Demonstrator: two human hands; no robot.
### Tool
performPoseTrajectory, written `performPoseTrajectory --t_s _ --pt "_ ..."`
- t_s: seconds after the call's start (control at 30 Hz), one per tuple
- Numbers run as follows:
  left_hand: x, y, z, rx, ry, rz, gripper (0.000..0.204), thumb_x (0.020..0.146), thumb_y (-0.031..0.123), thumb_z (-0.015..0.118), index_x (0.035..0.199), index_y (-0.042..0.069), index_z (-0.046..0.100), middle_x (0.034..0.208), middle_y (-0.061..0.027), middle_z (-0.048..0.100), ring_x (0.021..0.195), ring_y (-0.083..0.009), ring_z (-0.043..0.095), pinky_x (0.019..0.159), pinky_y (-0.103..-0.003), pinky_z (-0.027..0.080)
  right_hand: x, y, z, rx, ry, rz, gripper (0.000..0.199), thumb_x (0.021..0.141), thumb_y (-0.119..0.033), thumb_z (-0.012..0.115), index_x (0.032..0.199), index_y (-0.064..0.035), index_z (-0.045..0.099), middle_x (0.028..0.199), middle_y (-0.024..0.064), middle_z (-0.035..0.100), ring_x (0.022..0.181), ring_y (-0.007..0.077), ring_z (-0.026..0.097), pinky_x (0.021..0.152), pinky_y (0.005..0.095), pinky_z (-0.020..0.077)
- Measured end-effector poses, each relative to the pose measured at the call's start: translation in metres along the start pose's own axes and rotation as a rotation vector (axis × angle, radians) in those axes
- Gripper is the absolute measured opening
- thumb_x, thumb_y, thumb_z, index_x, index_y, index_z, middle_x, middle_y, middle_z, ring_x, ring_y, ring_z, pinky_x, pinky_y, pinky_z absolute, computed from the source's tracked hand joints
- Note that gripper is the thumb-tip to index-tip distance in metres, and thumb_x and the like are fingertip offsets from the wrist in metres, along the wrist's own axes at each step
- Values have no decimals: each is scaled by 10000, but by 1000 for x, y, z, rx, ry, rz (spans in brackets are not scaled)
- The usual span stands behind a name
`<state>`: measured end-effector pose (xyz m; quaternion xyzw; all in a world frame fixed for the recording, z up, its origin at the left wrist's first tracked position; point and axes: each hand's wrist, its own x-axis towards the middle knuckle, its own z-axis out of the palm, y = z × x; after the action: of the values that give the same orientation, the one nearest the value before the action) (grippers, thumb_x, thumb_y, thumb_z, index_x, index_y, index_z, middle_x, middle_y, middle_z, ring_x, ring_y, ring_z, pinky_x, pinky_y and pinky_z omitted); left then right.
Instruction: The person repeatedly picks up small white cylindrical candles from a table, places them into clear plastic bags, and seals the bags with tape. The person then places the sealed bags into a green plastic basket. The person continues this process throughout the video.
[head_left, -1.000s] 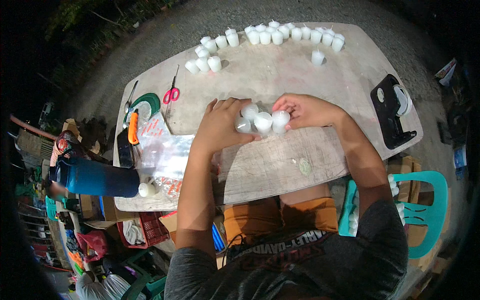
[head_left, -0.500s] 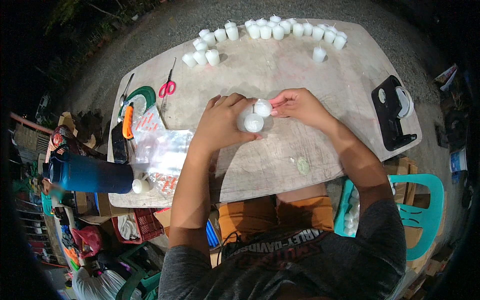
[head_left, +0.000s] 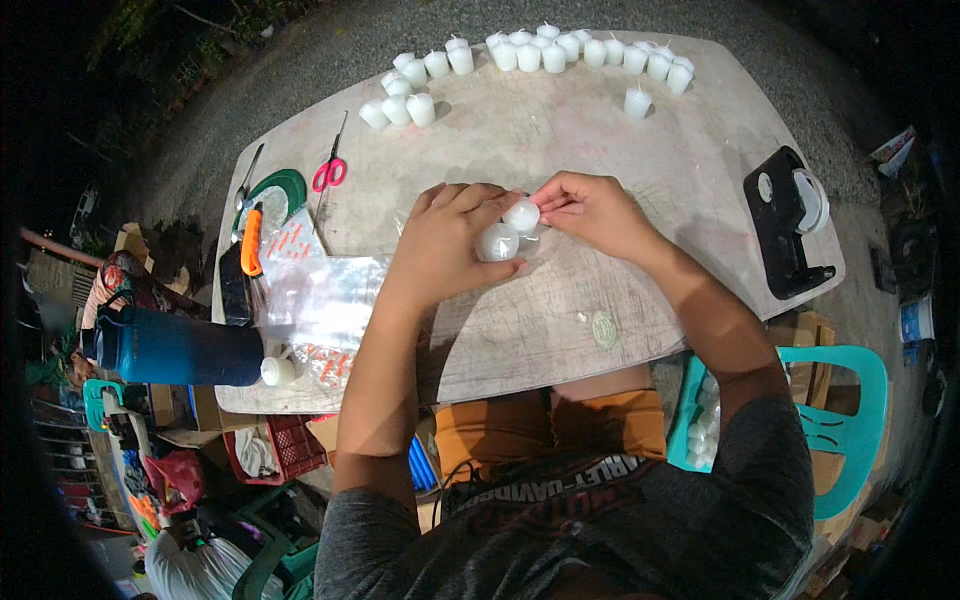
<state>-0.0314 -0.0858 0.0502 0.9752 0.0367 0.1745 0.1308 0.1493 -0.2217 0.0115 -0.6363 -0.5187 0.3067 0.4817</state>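
Over the middle of the table, my left hand (head_left: 440, 240) curls round two white candles (head_left: 497, 242) seen end-on in clear plastic (head_left: 530, 239). Its thumb is on the near side and its fingers are on the far side. My right hand (head_left: 596, 212) pinches at the right edge of the farther candle, where the plastic is; exactly what lies between its fingertips is too small to tell. Whether more candles sit under my left palm is hidden. Clear plastic bags with orange print (head_left: 325, 295) lie to the left of my left forearm.
Several white votive candles (head_left: 527, 57) stand along the far edge, with one (head_left: 637, 103) set apart. Pink-handled scissors (head_left: 330, 174), an orange cutter (head_left: 252, 240), green tape (head_left: 290, 188) and a blue bottle (head_left: 190, 345) are leftward. A black tape dispenser (head_left: 775, 230) sits right, above a teal chair (head_left: 862, 430).
The wrapped candles have shifted slightly left and turned a little in my left hand. My right fingertips have moved slightly left with them, still pinched at the edge.
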Motion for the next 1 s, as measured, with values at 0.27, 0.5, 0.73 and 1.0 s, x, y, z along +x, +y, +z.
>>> performPoseTrajectory --t_s 0.27,0.5,0.73,1.0 --pt "0 10 -7 -8 -13 106 832 546 371 805 1280 124 502 1235 -89 525 1170 -296 473 994 -420 350 8 6 11 -196 -53 -92 381 782 -68 679 1153 -68 594 986 117 617 946 195 581 822 313 471" --pt "2 -8 -18 90 -319 -95 869 508 371 818 1256 102 465 1216 -103 527 1118 -299 514 965 -413 377 6 -5 9 -90 -58 2 284 765 -98 697 1034 -16 655 928 96 679 849 170 632 760 283 485" --pt "10 -11 -6 -94 -299 62 741 527 274 785 1177 84 484 1092 -105 555 990 -312 565 859 -402 448 7 3 12 83 -12 142 127 732 -27 694 852 6 671 825 73 696 745 94 633 654 244 494" --pt "26 4 2 -138 -337 124 638 551 224 769 1109 77 498 1041 -106 544 945 -322 562 814 -404 461 5 4 13 98 50 31 351 699 37 708 986 -14 511 835 73 628 760 124 601 695 266 493"
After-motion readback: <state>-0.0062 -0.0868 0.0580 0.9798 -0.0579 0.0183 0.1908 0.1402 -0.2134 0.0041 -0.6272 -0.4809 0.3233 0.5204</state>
